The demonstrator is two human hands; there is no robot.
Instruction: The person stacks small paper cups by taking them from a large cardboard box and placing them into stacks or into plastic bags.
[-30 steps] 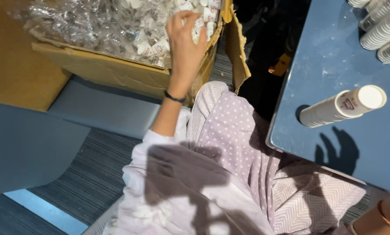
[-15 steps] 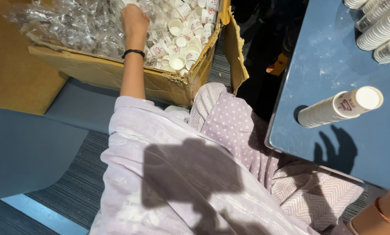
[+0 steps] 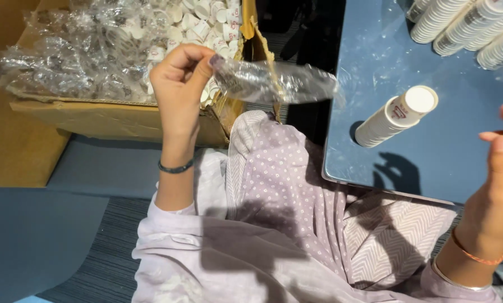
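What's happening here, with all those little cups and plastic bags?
A seated person's left hand pinches a clear plastic sleeve in the air beside a cardboard box full of small white cups in plastic wrap. The right hand is raised and open, holding nothing. On the blue table one stack of paper cups lies on its side, with more stacks at the far edge.

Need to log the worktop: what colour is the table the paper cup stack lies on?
Blue, slightly glossy table, seen in the head view; the cup stack is white.
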